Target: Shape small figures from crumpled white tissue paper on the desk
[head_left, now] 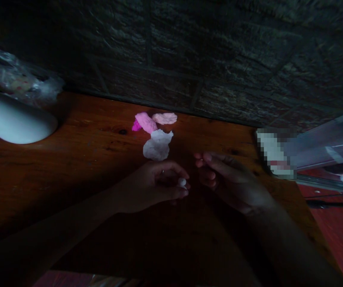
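My left hand [153,181] pinches a small white ball [182,182] between thumb and fingers, above the wooden table. Close by on the right, my right hand [231,175] has its thumb pressed to its fingertips. A tiny pale speck shows there, too small to name. Beyond the hands lie flattened, clay-like lumps: a white one [157,146], a pink one [146,121], a pale peach one [165,118] and a bit of magenta [136,125]. The white lump touches the pink one. Dim light hides detail on both hands.
A wooden table [99,139] meets a dark stone-patterned wall [174,52]. On the left are a white tapered object [22,119] and crumpled clear plastic [40,85]. To the right, a blurred-out pale item [274,155] lies beside a translucent box-like object [324,139]. Reddish floor [336,235] shows past the edge.
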Tool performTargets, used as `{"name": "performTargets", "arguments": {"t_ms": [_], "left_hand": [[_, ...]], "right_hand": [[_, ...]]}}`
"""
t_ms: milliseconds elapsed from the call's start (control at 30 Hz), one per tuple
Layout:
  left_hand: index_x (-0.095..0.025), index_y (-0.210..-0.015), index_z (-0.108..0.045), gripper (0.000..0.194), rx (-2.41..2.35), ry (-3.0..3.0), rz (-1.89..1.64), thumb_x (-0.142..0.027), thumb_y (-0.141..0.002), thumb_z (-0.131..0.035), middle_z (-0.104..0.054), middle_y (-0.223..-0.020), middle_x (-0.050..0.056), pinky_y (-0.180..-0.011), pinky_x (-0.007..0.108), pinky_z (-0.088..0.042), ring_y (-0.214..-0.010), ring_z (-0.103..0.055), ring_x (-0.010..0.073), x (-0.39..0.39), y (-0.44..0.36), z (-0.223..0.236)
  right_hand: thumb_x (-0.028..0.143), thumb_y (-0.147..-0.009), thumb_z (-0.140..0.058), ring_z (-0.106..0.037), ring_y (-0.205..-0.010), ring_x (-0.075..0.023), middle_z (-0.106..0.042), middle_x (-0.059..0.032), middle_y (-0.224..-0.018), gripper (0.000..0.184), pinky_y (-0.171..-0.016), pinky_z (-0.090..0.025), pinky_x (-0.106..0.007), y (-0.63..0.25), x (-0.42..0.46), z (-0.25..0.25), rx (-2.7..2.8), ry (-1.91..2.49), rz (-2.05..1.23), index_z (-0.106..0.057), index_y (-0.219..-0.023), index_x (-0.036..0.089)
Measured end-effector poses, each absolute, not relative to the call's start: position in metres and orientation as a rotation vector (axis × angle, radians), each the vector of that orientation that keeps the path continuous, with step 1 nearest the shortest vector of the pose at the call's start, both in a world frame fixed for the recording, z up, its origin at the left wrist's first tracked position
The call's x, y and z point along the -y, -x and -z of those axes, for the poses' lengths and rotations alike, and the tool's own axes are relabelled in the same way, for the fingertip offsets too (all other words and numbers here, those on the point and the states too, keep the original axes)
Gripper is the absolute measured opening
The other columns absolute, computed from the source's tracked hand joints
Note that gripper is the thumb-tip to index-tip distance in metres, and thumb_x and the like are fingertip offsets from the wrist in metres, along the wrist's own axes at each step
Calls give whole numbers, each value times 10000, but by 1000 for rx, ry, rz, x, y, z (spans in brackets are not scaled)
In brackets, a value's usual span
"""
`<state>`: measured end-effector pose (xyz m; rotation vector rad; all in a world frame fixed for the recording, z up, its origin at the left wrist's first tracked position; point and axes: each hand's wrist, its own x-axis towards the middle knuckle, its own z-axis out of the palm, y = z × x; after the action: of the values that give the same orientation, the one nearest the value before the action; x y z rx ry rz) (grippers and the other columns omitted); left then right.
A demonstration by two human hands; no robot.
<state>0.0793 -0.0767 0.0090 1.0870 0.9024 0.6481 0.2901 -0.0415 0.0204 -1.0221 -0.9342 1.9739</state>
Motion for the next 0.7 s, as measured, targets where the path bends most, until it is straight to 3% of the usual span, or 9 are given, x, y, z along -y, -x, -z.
{"name": "performTargets", "arguments": {"t_ms": [167,300,467,700], "left_hand": [[-165,-1012,-676,220,-906,-1093,-646,-239,-835,-785,-711,-959,32,-704,285,-612,-847,-700,158,77,-79,-10],[-168,-1027,-673,255,-941,-1107,-641,-273,-831,-798,-708,-950,29,-698,286,-616,-826,-705,158,77,-78,-10],[-176,-1028,-677,250,-950,-1118,-653,-280,-833,-796,-710,-933,23,-705,291,-617,-833,-712,168,76,-78,-9],[-164,-1003,-673,238,-934,-1106,-670,-265,-831,-805,-726,-915,20,-688,257,-602,-794,-698,137,75,-78,-7]], "right_hand": [[376,-746,-924,-530,-579,-49,-786,-6,-840,221,-544,-463,-179,-293,40,-21,904,1022,-2038,-853,-897,230],[375,-778,-899,-650,-669,-80,-814,-29,-924,226,-606,-521,-196,-296,38,-19,960,1067,-2026,-845,-946,233],[390,-876,-806,-777,-953,-190,-823,-89,-1069,260,-878,-620,-337,-307,36,-19,1147,1104,-1925,-809,-1061,207],[300,-903,-745,-755,-1151,-248,-785,-104,-1249,257,-1120,-528,-479,-322,39,-24,1214,1046,-1958,-774,-1144,218]]}}
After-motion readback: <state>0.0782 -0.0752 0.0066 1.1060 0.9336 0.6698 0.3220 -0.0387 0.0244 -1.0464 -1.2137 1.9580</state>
